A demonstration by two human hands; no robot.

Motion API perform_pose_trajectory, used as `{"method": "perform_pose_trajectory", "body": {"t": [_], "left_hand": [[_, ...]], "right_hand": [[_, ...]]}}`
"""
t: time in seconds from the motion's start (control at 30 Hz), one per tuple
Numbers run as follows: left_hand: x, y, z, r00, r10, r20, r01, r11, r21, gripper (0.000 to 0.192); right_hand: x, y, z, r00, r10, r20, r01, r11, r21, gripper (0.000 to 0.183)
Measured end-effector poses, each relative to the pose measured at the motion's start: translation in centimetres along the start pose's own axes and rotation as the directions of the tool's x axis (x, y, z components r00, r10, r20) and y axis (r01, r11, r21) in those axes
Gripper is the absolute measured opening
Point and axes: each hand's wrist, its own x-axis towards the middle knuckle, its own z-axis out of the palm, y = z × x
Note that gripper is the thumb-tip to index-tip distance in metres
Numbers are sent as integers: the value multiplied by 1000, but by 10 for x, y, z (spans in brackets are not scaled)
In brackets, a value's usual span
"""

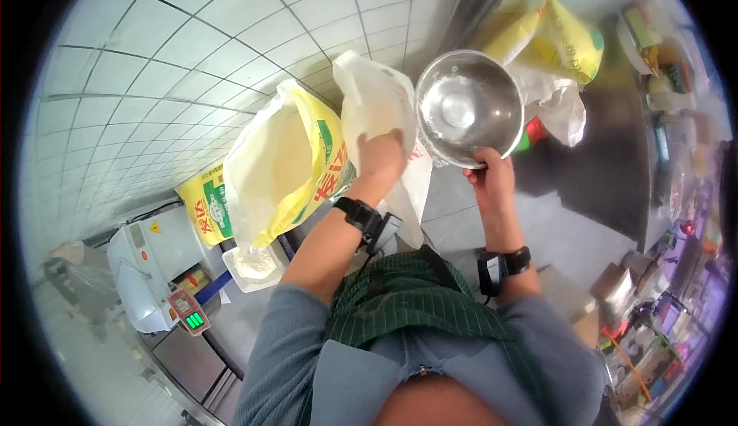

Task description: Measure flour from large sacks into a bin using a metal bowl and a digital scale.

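Note:
My right hand (493, 175) grips the lower rim of a stainless steel mixing bowl (490, 89), thumb over the edge. White powder dusts the inside of the bowl, which is tilted so its hollow faces me. Over the mouth of a white woven sack (369, 83) is my left hand (381, 154); its fingertips are partly hidden, so I cannot tell whether they hold anything. Left of it, a yellow and white flour sack (271, 143) stands with its top spread wide and pale powder inside.
A white tub of flour (253, 267) sits left of my apron. Beyond it are a white machine (153, 264) and a scale display (189, 311). Another yellow sack (210, 204) leans by the tiled wall (190, 51). At right stand a crumpled yellow sack (556, 40) and a dark metal counter (605, 184).

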Motion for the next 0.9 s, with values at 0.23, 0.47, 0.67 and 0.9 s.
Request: {"method": "perform_pose_trajectory", "body": {"t": [0.23, 0.47, 0.67, 0.9], "left_hand": [[21, 52, 31, 992, -4, -130, -105, 560, -822, 20], [-1, -2, 33, 958, 175, -227, -270, 813, -516, 20], [-61, -69, 5, 881, 294, -370, -255, 955, 151, 16], [-89, -114, 1, 939, 64, -339, 30, 964, 263, 16]], "right_hand": [[-26, -31, 19, 994, -102, -48, 103, 995, 13, 13], [-13, 3, 48, 992, 62, 112, -66, 997, 29, 14], [7, 49, 55, 975, 62, 212, 14, 940, -342, 48], [42, 28, 2, 895, -235, 380, 345, -176, -922, 61]]}}
